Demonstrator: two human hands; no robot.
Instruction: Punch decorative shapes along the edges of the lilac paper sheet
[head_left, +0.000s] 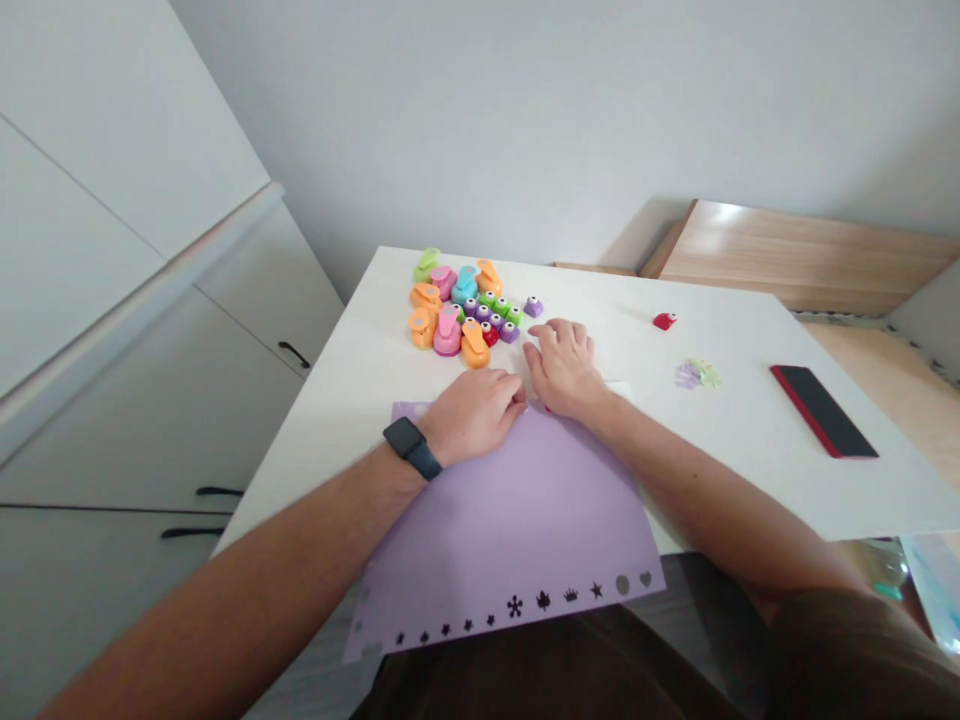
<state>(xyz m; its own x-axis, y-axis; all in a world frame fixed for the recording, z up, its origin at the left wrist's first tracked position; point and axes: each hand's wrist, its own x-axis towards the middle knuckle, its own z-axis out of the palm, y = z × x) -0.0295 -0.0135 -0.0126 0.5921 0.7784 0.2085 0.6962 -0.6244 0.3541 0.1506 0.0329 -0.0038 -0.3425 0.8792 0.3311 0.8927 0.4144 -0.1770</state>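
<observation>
A large sheet of purple paper [517,500] hangs over the table's near edge toward my lap. Shapes are punched along its near edge, among them a star, a crown, a leaf and a heart. My left hand [478,408], a dark watch on its wrist, has its fingers curled closed at the paper's far edge. Just right of it, my right hand [562,365] lies palm down, fingers stretched out and thumb apart. A bit of red [547,408] shows beneath its heel; what it belongs to is mostly hidden.
Several colourful craft punches [448,330] cluster at the table's [315,440] back left, one purple punch [533,307] beside them. Farther right are a red punch [664,321], small paper cutouts [697,374] and a black-and-red case [825,412]. White cabinets [247,320] flank the left side.
</observation>
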